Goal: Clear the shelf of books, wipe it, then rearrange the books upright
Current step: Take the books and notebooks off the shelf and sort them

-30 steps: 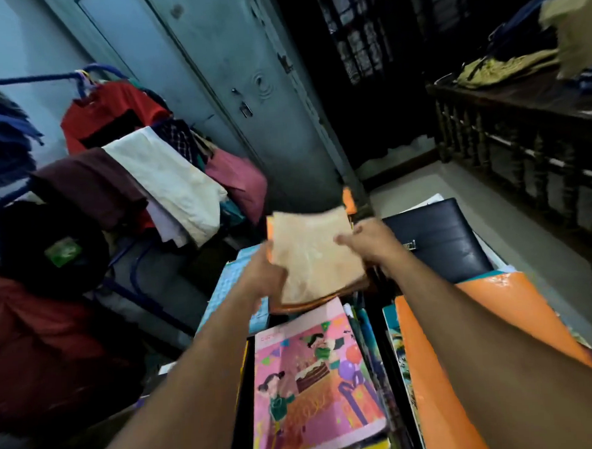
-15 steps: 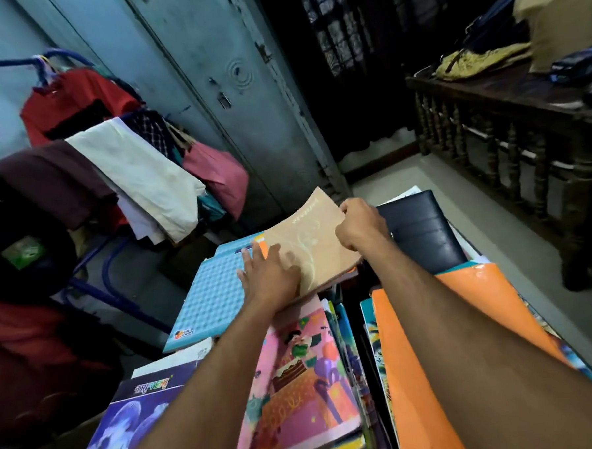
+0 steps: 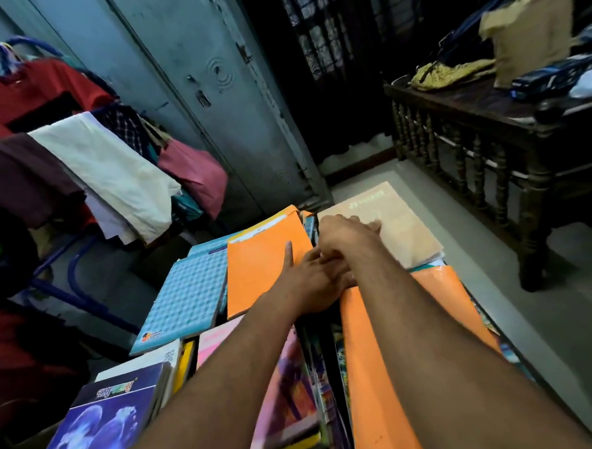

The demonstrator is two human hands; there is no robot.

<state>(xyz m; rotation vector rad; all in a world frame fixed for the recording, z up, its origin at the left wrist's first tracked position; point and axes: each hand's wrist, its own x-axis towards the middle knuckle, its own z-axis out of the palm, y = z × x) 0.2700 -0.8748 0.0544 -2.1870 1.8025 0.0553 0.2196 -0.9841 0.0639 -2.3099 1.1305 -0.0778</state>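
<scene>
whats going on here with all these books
A person is sorting books laid flat in piles. The right hand rests on a tan book at the far right of the pile; whether it grips it is unclear. The left hand lies with fingers straight on an orange book, beside a blue textured book. No book shown stands upright yet.

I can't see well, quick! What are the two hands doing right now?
Left hand: open, fingers flat on the orange folder.
Right hand: resting on the tan book; grip cannot be told.
</scene>
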